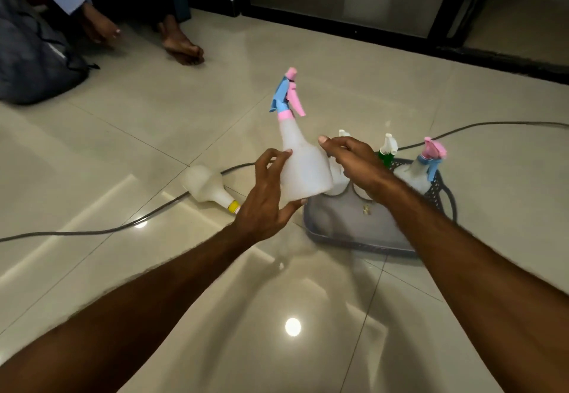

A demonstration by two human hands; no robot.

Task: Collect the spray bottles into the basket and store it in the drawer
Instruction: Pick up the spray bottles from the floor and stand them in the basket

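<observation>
A translucent white spray bottle [303,164] with a pink collar and a pink-and-blue trigger head is held in the grip of the left hand [264,204], whose fingers and thumb are curled round the wide, smooth base. The bottle is kept tilted slightly, above the floor and just left of the basket [354,232]. The right hand [357,164] is seen beside the bottle's shoulder with its fingers loosely spread and its thumb extended toward the plastic; whether contact is made cannot be told, and nothing is clasped by it.

The basket, grey plastic with a perforated lattice wall, is set on the glossy beige tiled floor [154,269]. Several bottles are stood upright inside it: one with a green neck and white nozzle [386,149], one with a pink-and-blue trigger [429,161], and another white-topped one [343,135] partly hidden behind the right hand.

A frosted bottle with a yellow collar [209,187] is lying on its side on the floor, left of the basket, across a dark cable [92,232]. A grey bag [34,63] and another person's bare foot [183,47] are seen at the far left.
</observation>
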